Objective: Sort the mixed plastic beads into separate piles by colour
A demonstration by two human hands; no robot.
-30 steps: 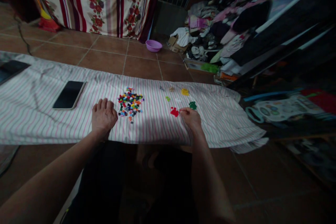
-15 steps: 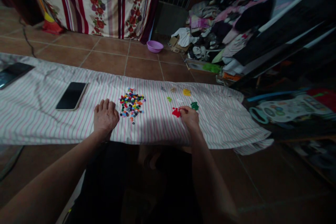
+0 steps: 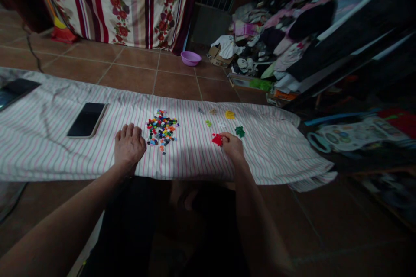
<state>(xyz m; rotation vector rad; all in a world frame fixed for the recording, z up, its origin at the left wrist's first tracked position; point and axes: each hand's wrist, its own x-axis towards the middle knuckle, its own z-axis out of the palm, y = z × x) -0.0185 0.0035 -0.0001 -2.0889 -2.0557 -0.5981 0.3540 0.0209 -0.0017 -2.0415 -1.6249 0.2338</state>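
My left hand lies flat on the striped cloth, fingers stretched out, just left of a heap of mixed small coloured pieces. With fingertips pinched together, my right hand is at the right edge of a small pile of red pieces. Whatever the pinch holds is hidden. Around it lie little groups sorted by colour: dark green pieces, white pieces, yellow pieces, lime green pieces, tan pieces and grey pieces.
A phone rests on the cloth to the left, and another dark device is at the far left. Beyond, a purple basin stands on the tiled floor, near piled clothes and a floral curtain.
The whole view has shifted very slightly. Both hands stay in nearly the same places, the right one still pinched at the red pile.
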